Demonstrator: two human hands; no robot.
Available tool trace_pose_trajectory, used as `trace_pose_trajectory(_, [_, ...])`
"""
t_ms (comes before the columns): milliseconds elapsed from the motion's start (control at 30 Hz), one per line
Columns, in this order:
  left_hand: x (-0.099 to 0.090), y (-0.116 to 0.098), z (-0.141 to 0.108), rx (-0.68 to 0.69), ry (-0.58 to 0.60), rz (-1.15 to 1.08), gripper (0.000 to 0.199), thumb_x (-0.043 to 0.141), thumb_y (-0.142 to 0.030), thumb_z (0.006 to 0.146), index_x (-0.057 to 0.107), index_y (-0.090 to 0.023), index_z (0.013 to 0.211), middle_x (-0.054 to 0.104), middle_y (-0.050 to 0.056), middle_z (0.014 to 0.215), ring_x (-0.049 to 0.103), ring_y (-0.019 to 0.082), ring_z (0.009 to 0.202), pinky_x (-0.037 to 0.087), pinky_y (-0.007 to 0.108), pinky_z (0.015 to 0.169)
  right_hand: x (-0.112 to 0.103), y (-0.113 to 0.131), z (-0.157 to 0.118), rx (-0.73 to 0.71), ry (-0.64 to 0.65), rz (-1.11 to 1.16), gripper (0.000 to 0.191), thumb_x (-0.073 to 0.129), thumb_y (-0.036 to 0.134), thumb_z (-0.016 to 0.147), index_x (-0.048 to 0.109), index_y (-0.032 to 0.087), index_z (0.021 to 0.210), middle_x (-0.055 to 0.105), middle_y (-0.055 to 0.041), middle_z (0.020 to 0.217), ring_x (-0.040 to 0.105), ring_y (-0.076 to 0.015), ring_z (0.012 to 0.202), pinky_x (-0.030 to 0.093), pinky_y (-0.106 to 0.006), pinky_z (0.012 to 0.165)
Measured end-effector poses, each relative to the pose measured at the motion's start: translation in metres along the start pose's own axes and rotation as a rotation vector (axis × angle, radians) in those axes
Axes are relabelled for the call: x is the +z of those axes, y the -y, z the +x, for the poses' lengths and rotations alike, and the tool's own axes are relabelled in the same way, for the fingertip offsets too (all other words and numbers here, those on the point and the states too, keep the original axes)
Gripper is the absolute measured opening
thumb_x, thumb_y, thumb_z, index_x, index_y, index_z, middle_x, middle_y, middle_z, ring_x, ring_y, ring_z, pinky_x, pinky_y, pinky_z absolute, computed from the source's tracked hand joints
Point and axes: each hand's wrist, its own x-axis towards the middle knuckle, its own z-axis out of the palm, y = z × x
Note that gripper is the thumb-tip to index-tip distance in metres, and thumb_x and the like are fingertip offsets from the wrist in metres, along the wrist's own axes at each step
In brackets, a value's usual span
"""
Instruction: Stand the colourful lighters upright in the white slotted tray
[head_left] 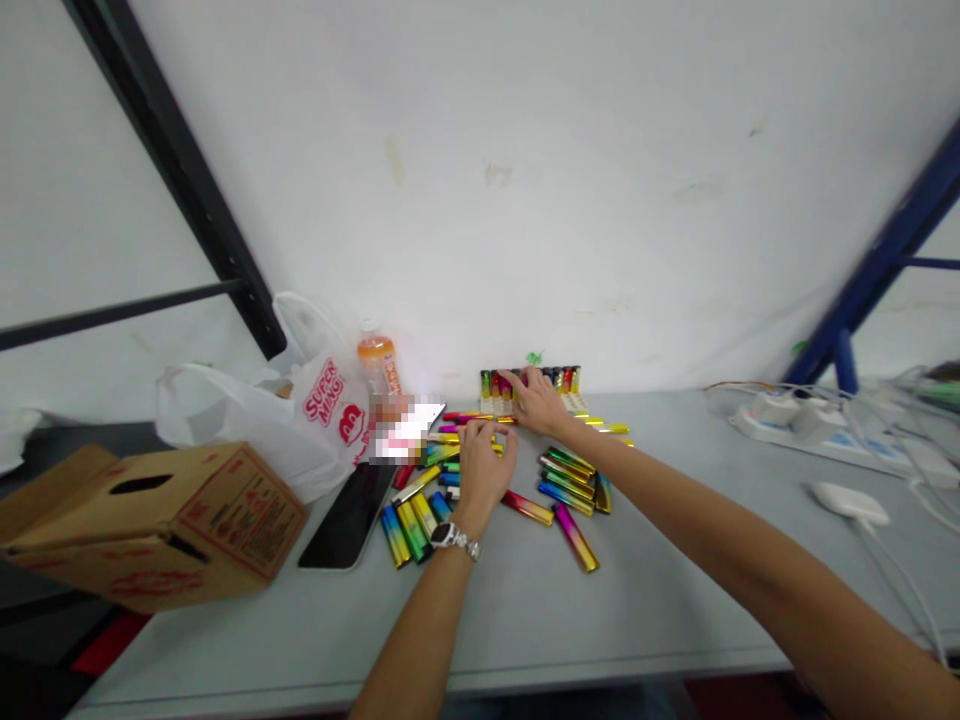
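Note:
Several shiny, colour-graded lighter-like tubes lie scattered on the grey table. Behind them, against the wall, more tubes stand upright in a row in a pale holder with round holes. My right hand reaches over the row with its fingers bent at the tube tops; what its fingertips hold, if anything, is too small to make out. My left hand, a watch at its wrist, rests over the loose tubes with its fingers curled down; its fingertips are partly hidden among them.
To the left are a cardboard box, a white plastic bag, an orange-labelled bottle, a dark phone-like slab and a partly blurred bright screen. A power strip with cables and a white adapter lie right.

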Motion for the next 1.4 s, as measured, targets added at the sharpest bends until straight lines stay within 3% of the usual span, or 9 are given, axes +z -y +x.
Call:
trace_pose_trajectory(200, [0.003, 0.003, 0.002, 0.011, 0.004, 0.018, 0.011, 0.061, -0.027, 0.086, 0.069, -0.019, 0.085, 0.06, 0.009, 0.096, 0.055, 0.027, 0.103, 0.044, 0.048, 0.1, -0.002, 0.004, -0.024, -0.097, 0.182, -0.037, 0.03, 0.058, 0.031, 0.082, 0.068, 0.013, 0.104, 0.057, -0.0167, 0.11, 0.046, -0.0301, 0.105, 0.032, -0.04, 0.09])
trace_pose_trajectory(467, [0.002, 0.004, 0.003, 0.006, -0.044, -0.008, 0.011, 0.061, -0.027, 0.086, 0.068, -0.02, 0.083, 0.061, 0.008, 0.093, 0.057, 0.026, 0.1, 0.047, 0.046, 0.096, -0.016, 0.002, -0.026, -0.173, 0.31, -0.06, 0.024, 0.058, 0.032, 0.084, 0.067, 0.013, 0.097, 0.066, -0.018, 0.105, 0.056, -0.0305, 0.102, 0.033, -0.042, 0.092])
trace_pose_trajectory(633, [0.001, 0.002, 0.004, 0.016, -0.054, -0.028, 0.013, 0.06, -0.029, 0.087, 0.068, -0.02, 0.084, 0.061, 0.008, 0.095, 0.057, 0.026, 0.1, 0.047, 0.046, 0.095, -0.018, 0.001, -0.042, 0.109, 0.124, 0.536, 0.022, 0.047, 0.038, 0.096, 0.057, 0.018, 0.094, 0.064, -0.0045, 0.075, 0.058, -0.0192, 0.071, 0.04, -0.031, 0.069])
trace_pose_trajectory(767, [0.0, -0.003, 0.004, 0.023, -0.037, -0.065, 0.014, 0.059, -0.029, 0.088, 0.067, -0.019, 0.084, 0.061, 0.008, 0.095, 0.057, 0.026, 0.099, 0.046, 0.046, 0.096, -0.028, 0.016, -0.061, 0.404, -0.09, 1.176, 0.042, 0.052, 0.063, 0.088, 0.053, 0.021, 0.079, 0.038, 0.0076, 0.052, 0.036, -0.0102, 0.043, 0.029, -0.024, 0.046])
trace_pose_trajectory(933, [0.003, -0.005, 0.003, 0.048, -0.004, -0.103, 0.016, 0.056, -0.03, 0.089, 0.066, -0.019, 0.082, 0.062, 0.008, 0.092, 0.058, 0.024, 0.095, 0.047, 0.043, 0.092, -0.04, 0.033, -0.08, 0.697, -0.006, 1.696, 0.063, 0.039, 0.08, 0.081, 0.039, 0.022, 0.056, 0.02, 0.0092, 0.043, 0.015, -0.006, 0.037, 0.01, -0.023, 0.039])
trace_pose_trajectory(1067, [0.005, -0.007, 0.002, 0.068, -0.002, -0.104, 0.016, 0.056, -0.03, 0.089, 0.066, -0.019, 0.082, 0.063, 0.007, 0.091, 0.059, 0.023, 0.093, 0.047, 0.041, 0.091, -0.042, 0.038, -0.086, 0.737, 0.067, 1.847, 0.057, 0.044, 0.076, 0.08, 0.041, 0.022, 0.062, 0.021, 0.0103, 0.043, 0.013, -0.0056, 0.037, 0.005, -0.021, 0.039])
trace_pose_trajectory(1167, [0.005, -0.009, 0.001, 0.08, 0.019, -0.109, 0.016, 0.056, -0.03, 0.089, 0.065, -0.02, 0.081, 0.063, 0.006, 0.09, 0.059, 0.023, 0.092, 0.047, 0.04, 0.089, -0.043, 0.041, -0.089, 0.691, 0.102, 1.84, 0.045, 0.056, 0.068, 0.078, 0.048, 0.023, 0.079, 0.037, 0.0106, 0.048, 0.018, -0.0053, 0.038, 0.008, -0.018, 0.039])
trace_pose_trajectory(1300, [0.005, -0.01, 0.001, 0.08, 0.038, -0.108, 0.01, 0.057, -0.025, 0.086, 0.063, -0.019, 0.08, 0.062, 0.006, 0.089, 0.058, 0.022, 0.088, 0.049, 0.037, 0.083, -0.044, 0.043, -0.09, 0.603, -0.012, 1.686, 0.042, 0.075, 0.055, 0.07, 0.052, 0.023, 0.085, 0.056, 0.0075, 0.058, 0.028, -0.0047, 0.039, 0.013, -0.019, 0.038])
trace_pose_trajectory(1400, [0.005, -0.01, 0.001, 0.09, 0.041, -0.108, 0.004, 0.06, -0.019, 0.081, 0.063, -0.019, 0.082, 0.061, 0.006, 0.09, 0.058, 0.022, 0.091, 0.049, 0.037, 0.085, -0.045, 0.04, -0.089, 0.664, -0.158, 1.638, 0.041, 0.082, 0.049, 0.063, 0.057, 0.02, 0.075, 0.048, 0.0083, 0.049, 0.028, -0.0049, 0.039, 0.015, -0.022, 0.038])
